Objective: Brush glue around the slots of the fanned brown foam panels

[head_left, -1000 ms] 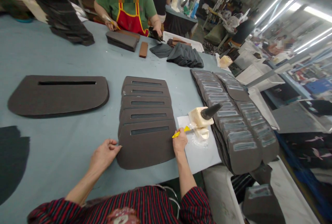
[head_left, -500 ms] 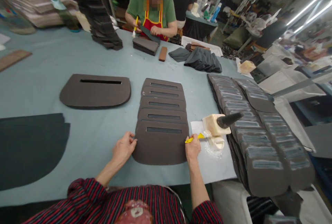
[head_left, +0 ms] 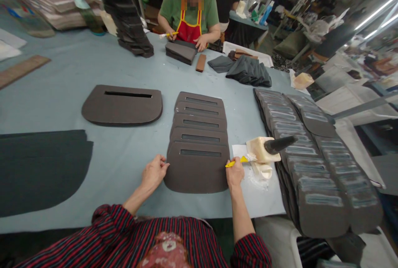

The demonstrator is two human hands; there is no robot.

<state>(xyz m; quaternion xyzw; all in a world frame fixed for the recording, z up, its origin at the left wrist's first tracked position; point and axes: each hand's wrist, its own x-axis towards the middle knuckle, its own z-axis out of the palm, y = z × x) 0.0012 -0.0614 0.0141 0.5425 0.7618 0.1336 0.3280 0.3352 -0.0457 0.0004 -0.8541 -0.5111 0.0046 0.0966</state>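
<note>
Several dark brown slotted panels (head_left: 196,172) lie overlapped in a column before me, each showing a narrow slot. My left hand (head_left: 154,171) is closed in a pinch at the left edge of the front panel. At its right edge is my right hand (head_left: 235,171), fingers closed around a yellow brush (head_left: 236,162) with its bristles pointing right. Beside the bristles a cream block-shaped container (head_left: 256,150) with a black cone (head_left: 280,144) stands on white paper (head_left: 270,199).
Another slotted panel stack (head_left: 122,108) lies left, above dark green sheets (head_left: 43,172). Rows of white-marked panels (head_left: 323,214) cover the right side. Across the table, a person in a red apron (head_left: 189,25) holds a brush near grey pieces (head_left: 180,52).
The view has shifted, so the table items appear slightly further right. My hands remain at the panel's edges. The person opposite has lowered the dark piece onto the stack and turned their brush sideways.
</note>
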